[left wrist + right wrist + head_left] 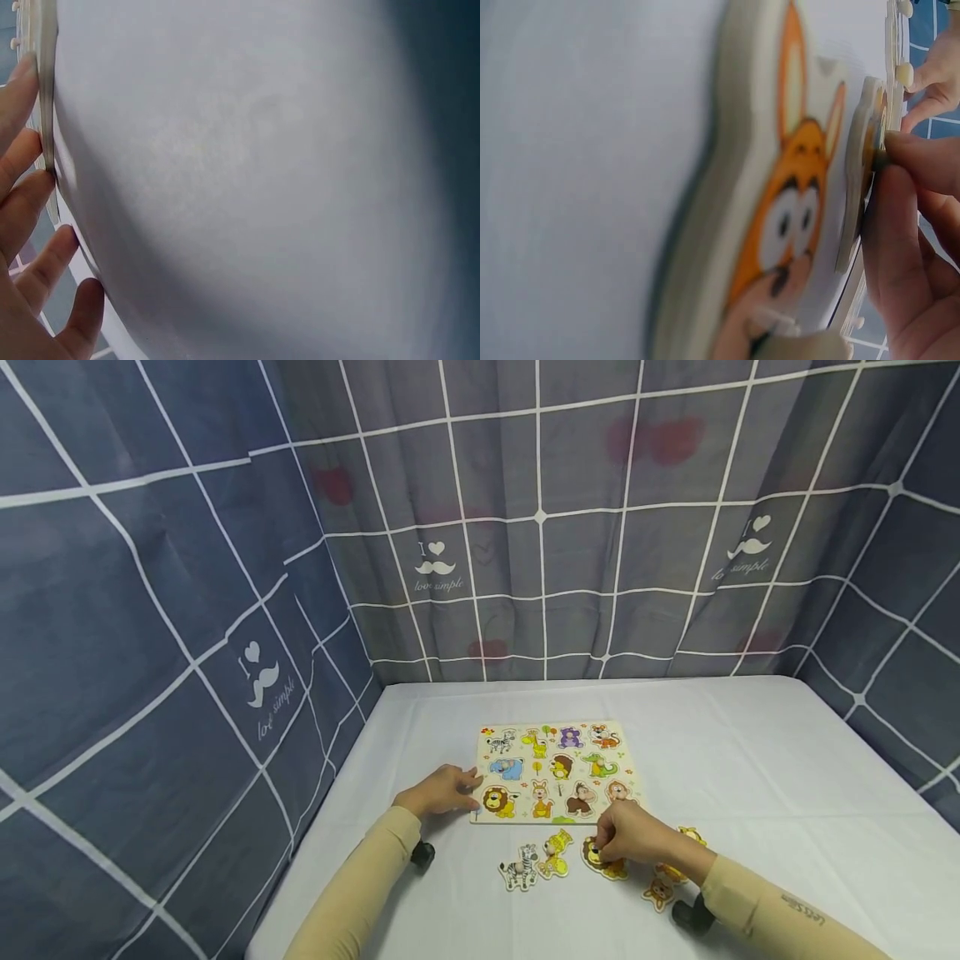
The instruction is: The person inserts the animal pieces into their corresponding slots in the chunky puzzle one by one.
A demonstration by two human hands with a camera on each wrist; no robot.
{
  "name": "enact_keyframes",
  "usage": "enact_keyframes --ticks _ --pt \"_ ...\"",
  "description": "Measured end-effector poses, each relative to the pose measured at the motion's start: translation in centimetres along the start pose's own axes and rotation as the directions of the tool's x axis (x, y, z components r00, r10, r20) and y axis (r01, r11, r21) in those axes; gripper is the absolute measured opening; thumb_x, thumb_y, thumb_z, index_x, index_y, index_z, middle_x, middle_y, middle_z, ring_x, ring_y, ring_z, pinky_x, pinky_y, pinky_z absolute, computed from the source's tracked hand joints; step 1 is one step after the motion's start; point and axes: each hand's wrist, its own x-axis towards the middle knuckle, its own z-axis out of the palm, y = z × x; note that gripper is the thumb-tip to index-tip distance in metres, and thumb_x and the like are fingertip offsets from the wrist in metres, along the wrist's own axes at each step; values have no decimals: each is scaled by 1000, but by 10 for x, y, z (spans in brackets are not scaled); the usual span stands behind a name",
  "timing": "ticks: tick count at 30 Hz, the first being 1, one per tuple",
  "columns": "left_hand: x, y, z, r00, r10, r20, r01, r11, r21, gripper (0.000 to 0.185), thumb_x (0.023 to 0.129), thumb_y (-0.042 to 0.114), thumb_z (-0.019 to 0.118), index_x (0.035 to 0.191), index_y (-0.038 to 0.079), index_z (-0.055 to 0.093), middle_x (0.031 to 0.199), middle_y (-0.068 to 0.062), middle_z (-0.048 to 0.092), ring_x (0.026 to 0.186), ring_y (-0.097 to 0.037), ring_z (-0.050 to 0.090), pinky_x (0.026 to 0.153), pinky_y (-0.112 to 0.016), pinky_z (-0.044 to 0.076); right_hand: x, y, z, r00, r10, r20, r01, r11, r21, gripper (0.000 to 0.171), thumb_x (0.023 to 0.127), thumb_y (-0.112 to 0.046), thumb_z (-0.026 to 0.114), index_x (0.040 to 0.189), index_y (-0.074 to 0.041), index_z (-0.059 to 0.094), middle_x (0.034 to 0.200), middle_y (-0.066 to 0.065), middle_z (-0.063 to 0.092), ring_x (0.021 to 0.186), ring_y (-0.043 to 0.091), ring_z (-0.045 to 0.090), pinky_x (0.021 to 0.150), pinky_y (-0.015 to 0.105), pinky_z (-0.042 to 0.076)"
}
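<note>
R hand (pixel 633 839) is pinching the knob on the lion piece (pixel 600 860), lying flat on the desk (pixel 750 760) just below the board (pixel 555 770). L hand (pixel 442 789) has loose, straight fingers steadying the board's left edge. Looks like pickup stage imo; next it'd need lifting & lining up w/ the lion slot. Pieces are flat wood cutouts, glossy print; tablecloth's smooth.

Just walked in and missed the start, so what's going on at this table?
A person is working at a wooden animal puzzle board on a white table. The left hand rests against the board's left edge. The right hand pinches a lion piece lying just in front of the board. A zebra piece, a yellow piece and a fox-like piece lie loose nearby.
</note>
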Motion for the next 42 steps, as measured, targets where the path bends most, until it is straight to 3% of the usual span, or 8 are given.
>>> enact_keyframes --ticks 12,19,28,42 --pt "4 -5 4 1000 -5 -4 5 1000 6 59 82 28 81 136 12 61 154 -4 45 145 -32 41 122 -47 30 -1 -2 0 1000 -9 -2 9 998 -58 16 74 5 78 70 -10 72 66 -7 69 56 0 57 51 20 51" --pt "3 -5 2 1000 -3 -3 3 1000 -5 60 82 28 82 135 12 61 154 -5 45 145 -33 41 122 -48 30 3 -8 -4 1000 -8 -13 8 999 -35 14 74 6 75 72 -7 72 67 -4 71 57 2 59 52 20 52" --pt "1 -2 -2 1000 8 -2 -8 1000 -6 60 82 28 81 135 10 61 154 -7 44 146 -32 40 122 -48 29 19 -20 -4 999 -39 -26 37 996 -77 14 76 3 75 71 -10 75 65 -6 71 55 3 61 54 20 52" --pt "2 -5 2 1000 14 -6 -15 1000 -24 58 83 27 81 134 10 61 153 -7 45 146 -32 41 123 -47 28 48 -30 7 999 -34 -39 32 998 -49 15 75 4 73 70 -10 74 68 -4 71 57 7 61 51 22 51"
